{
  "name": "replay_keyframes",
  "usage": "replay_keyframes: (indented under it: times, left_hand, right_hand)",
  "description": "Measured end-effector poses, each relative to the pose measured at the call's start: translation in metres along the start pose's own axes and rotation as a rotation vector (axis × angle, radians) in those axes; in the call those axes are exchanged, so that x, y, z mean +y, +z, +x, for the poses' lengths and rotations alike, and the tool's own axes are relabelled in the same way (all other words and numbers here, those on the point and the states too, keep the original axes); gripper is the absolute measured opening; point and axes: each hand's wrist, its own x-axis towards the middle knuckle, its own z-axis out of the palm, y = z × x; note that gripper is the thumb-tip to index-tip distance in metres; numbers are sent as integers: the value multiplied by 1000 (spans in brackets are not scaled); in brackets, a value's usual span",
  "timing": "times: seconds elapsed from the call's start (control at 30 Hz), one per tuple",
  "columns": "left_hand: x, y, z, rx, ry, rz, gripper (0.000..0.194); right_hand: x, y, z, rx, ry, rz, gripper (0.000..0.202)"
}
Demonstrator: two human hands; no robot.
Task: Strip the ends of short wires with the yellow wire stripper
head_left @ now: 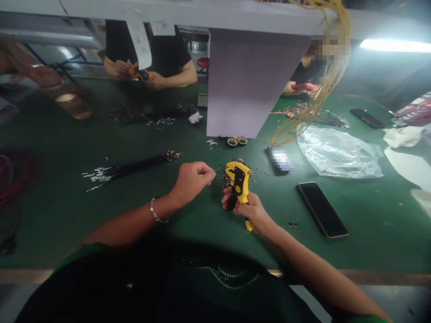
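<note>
My right hand is wrapped round the handles of yellow and black wire strippers, their jaws tilted up and to the left. Just left of the tool, my left hand is closed, thumb against the fingers; whatever it pinches is hidden or too small to name. Behind the tool's head lies a small heap of wire offcuts. To the left of my left hand, a bundle of black wires rests on the green table, with white tips at one end and bare copper at the other.
A phone and a clear plastic bag lie to the right. Two tape rolls sit below a pale upright panel. Yellow wires hang from the shelf. Across the table, two people hold hand tools; a bottle stands left.
</note>
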Motion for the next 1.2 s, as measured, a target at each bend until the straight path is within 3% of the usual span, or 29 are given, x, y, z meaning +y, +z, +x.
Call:
replay_keyframes:
  times: [0.3,0.63,1.2]
  left_hand:
    - [0,3,-1,-48,-20,-1,10]
    - [-1,11,-7,-127,-65,-10,12]
    - [7,23,-18,-281,-98,-210,16]
  right_hand:
    - [2,-5,1,-74,9,51,53]
    - [-9,-9,1,12,-55,27,47]
    - [-12,-3,0,2,-53,-116,33]
